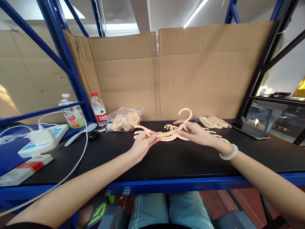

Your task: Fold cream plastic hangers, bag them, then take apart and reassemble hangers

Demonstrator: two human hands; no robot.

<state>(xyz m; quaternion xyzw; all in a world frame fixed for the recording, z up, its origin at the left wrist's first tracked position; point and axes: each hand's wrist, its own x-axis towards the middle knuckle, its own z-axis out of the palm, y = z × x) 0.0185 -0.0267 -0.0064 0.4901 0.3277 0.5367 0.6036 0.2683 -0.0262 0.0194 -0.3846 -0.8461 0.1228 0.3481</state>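
A cream plastic hanger (177, 127) with a curved hook pointing up lies over a small pile of similar hanger pieces (166, 137) on the black shelf top (181, 159). My left hand (142, 143) pinches the left arm of the hanger between thumb and fingers. My right hand (196, 133), with a white coil band on the wrist, grips the hanger near its middle, just under the hook.
A clear bag of cream parts (124, 120) sits at the back left, another bag (213, 122) at the back right. Two bottles (98, 108) stand by the blue upright. A power strip (43, 140) with a white cable lies left; a tablet (250, 130) lies right. Cardboard lines the back.
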